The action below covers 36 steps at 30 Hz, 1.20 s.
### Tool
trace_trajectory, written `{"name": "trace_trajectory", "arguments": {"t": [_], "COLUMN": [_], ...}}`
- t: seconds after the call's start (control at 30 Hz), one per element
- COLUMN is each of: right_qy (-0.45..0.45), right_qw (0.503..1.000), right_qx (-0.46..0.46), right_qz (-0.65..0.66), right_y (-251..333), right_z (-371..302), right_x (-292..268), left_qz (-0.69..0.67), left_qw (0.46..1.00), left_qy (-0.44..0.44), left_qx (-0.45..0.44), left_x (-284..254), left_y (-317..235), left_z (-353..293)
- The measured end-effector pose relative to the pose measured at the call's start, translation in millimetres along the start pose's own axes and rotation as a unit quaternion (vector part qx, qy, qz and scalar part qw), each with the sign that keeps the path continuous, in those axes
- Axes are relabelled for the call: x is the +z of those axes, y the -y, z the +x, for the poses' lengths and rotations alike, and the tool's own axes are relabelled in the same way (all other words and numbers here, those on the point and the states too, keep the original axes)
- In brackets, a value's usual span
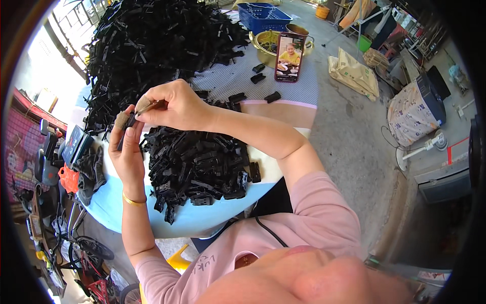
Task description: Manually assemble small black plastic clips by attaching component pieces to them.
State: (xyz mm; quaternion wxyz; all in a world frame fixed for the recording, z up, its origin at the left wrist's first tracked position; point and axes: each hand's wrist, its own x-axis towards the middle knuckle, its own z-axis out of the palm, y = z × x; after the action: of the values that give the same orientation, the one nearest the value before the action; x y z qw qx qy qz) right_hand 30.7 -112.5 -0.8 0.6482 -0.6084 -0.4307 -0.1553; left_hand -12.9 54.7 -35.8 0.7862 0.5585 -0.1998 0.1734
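Note:
My left hand (pixel 129 159) is closed around a small black plastic piece (pixel 130 120), held up over the left part of the table. Tan tape wraps a fingertip of that hand. Thumb and fingers of my right hand (pixel 177 109) pinch together right at the piece; a dark, thin thing shows between them, too small to name. Tape covers a finger there as well. Below my hands lies a heap of black plastic pieces (pixel 202 162), and beyond them rises a much larger pile of similar black pieces (pixel 162 45).
A phone (pixel 289 58) stands upright against a gold-coloured pot (pixel 266 41), with a blue basket (pixel 263 17) behind. Several loose black pieces (pixel 272 97) lie before the phone. Dark gloves (pixel 91 172) and an orange-red thing (pixel 69 178) are at the table's left edge.

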Motion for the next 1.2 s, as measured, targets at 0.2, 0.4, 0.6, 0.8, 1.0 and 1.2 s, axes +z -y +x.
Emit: {"name": "trace_trajectory", "arguments": {"t": [0.2,0.4,0.6,0.8,1.0,1.2], "right_qy": [0.081,0.227,0.210,0.135,0.155,0.178], "right_qw": [0.980,0.952,0.963,0.976,0.966,0.960], "right_qx": [-0.097,-0.100,-0.085,0.171,0.204,0.214], "right_qz": [-0.156,-0.177,-0.143,0.006,-0.043,-0.026], "right_y": [15.6,23.7,15.1,2.3,2.9,3.9], "right_z": [5.7,-1.0,5.1,7.6,1.1,2.6], "right_x": [-16.5,-23.9,-11.0,-9.9,9.9,5.6], "left_qz": [0.028,0.183,0.265,0.035,0.052,0.092], "left_qw": [0.996,0.971,0.954,0.995,0.997,0.994], "left_qy": [0.080,0.126,0.094,0.048,0.049,0.055], "left_qx": [-0.014,-0.091,-0.105,-0.083,-0.036,-0.036], "left_x": [6.3,-5.2,0.6,1.9,-4.9,-2.5], "left_y": [-20.4,-17.8,-31.0,-23.7,-15.5,-16.9], "left_z": [2.5,10.0,3.2,2.3,0.7,-1.2]}}
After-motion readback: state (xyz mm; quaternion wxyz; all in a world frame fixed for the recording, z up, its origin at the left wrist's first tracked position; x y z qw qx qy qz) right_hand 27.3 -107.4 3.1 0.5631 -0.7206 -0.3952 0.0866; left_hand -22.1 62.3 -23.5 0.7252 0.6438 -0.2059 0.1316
